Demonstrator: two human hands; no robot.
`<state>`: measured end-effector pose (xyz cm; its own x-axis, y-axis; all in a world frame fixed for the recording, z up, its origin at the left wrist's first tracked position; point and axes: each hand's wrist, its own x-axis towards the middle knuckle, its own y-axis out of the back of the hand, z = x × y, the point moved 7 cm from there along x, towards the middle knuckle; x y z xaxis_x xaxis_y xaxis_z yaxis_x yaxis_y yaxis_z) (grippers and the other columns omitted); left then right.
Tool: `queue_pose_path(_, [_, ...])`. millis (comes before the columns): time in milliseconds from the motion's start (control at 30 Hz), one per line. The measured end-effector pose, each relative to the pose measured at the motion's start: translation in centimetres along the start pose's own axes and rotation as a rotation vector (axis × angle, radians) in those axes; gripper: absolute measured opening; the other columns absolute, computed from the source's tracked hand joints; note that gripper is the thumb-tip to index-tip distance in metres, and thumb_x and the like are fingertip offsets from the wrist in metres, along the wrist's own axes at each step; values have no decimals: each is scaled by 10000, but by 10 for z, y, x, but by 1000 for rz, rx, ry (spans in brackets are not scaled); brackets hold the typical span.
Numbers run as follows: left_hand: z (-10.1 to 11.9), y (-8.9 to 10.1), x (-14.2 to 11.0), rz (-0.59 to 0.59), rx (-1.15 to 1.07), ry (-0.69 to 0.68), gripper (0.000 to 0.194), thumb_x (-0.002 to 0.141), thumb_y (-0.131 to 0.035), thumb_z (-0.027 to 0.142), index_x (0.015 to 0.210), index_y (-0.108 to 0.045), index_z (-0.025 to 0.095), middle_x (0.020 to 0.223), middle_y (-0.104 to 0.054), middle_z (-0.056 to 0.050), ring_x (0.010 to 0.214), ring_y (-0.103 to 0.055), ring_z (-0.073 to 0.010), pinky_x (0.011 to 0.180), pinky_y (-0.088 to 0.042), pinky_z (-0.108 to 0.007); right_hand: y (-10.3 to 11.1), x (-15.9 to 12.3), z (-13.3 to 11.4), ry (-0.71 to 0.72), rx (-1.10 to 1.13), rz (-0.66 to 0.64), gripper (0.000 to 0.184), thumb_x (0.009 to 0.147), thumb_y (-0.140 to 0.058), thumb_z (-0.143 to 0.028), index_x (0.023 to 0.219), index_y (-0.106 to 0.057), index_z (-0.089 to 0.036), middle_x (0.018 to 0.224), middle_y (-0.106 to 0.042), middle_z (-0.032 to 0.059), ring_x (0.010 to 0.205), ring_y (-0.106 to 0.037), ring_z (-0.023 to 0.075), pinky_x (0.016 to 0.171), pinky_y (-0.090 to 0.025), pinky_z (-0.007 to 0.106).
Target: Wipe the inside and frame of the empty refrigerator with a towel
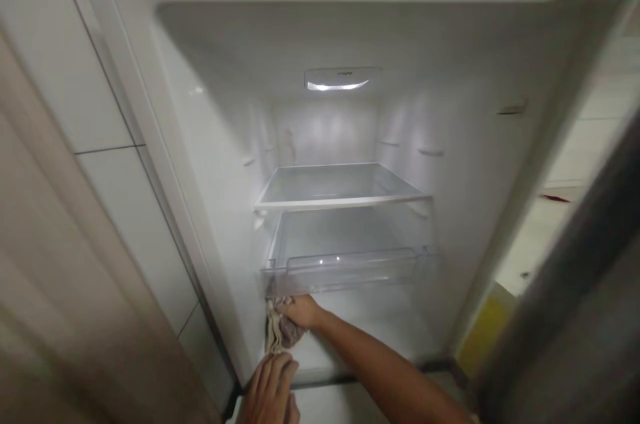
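An open, lit fridge fills the view, its inside bare. My right hand reaches in low at the left and is closed on a crumpled cloth, pressing it against the floor under the clear plastic drawer. My left hand rests at the fridge's front bottom edge, fingers stretched out flat, just below the cloth. A glass shelf sits above the drawer.
The fridge door stands open at the right, dark and blurred. A white tiled wall and a wooden panel are at the left. A light glows in the fridge ceiling. Pale floor shows past the door.
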<state>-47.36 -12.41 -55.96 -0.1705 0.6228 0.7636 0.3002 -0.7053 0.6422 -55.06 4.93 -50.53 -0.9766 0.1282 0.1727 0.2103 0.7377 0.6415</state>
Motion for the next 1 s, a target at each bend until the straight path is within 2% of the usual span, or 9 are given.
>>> queue_pose_path(133, [7, 21, 7, -16, -35, -7, 369, 861, -571, 169, 1207, -627, 282, 1129, -770, -46, 1083, -735, -256, 979, -583, -376, 17, -52, -21, -32, -234, -82, 560, 817, -865, -271, 1359, -734, -307, 1359, -680, 86, 1238, -660, 319, 1074, -535, 426])
queue_pose_path(300, [16, 37, 30, 16, -86, 43, 141, 998, -549, 226, 1109, -628, 266, 1001, -740, -24, 946, -729, -216, 855, -573, -333, 68, -125, -14, -342, -457, 83, 562, 869, -816, -332, 1415, -682, -325, 1451, -586, 155, 1289, -639, 376, 1029, -559, 488])
queue_pose_path(400, [36, 63, 82, 191, -38, 15, 102, 1006, -574, 240, 1088, -633, 252, 1000, -735, -46, 933, -713, -232, 870, -541, -360, 87, -168, -5, -464, -456, 214, 561, 886, -773, -271, 1433, -662, -333, 1458, -578, 157, 1309, -638, 368, 1041, -555, 473])
queue_pose_path(500, [62, 91, 160, 279, 47, 30, 277, 1021, -599, 275, 1287, -606, 199, 1224, -717, -140, 1140, -677, -308, 1022, -499, -458, 88, -200, -7, -474, -445, 262, 584, 859, -771, -233, 1425, -669, -333, 1487, -567, 153, 1343, -617, 381, 1086, -531, 477])
queue_pose_path(600, [83, 92, 231, 24, 85, -28, 592, 1020, -639, 369, 1553, -464, 177, 1539, -571, -208, 1415, -534, -376, 1210, -364, -573, 81, -227, -13, -437, -375, 270, 614, 812, -784, -222, 1411, -683, -314, 1516, -559, 158, 1362, -593, 401, 1132, -494, 493])
queue_pose_path(667, [87, 84, 257, -174, 134, -69, 744, 976, -689, 349, 1627, -373, 177, 1551, -560, -214, 1438, -511, -384, 1244, -317, -587, 76, -247, -13, -402, -235, 301, 623, 782, -762, -209, 1394, -690, -299, 1496, -588, 142, 1360, -596, 376, 1151, -478, 465])
queue_pose_path(800, [82, 78, 271, -317, 163, -87, 653, 901, -691, 225, 1508, -459, 164, 1329, -671, -188, 1245, -624, -354, 1107, -448, -512, 68, -298, 6, -409, 203, 464, 600, 781, -654, -274, 1380, -695, -271, 1401, -693, 97, 1350, -624, 331, 1195, -454, 453])
queue_pose_path(900, [82, 79, 272, -379, 159, -109, 498, 842, -710, 183, 1315, -555, 185, 1258, -689, -154, 1197, -642, -336, 1035, -483, -460, 57, -347, 28, -508, 450, 584, 587, 749, -660, -387, 1321, -743, -283, 1383, -718, 85, 1421, -587, 384, 1255, -404, 536])
queue_pose_path(1000, [89, 86, 266, -447, 128, -158, 459, 786, -761, 168, 1214, -597, 195, 1205, -719, -124, 1144, -692, -312, 981, -521, -404, 46, -403, 36, -593, 521, 667, 522, 729, -762, -473, 1244, -781, -386, 1279, -748, 63, 1364, -628, 437, 1161, -476, 662])
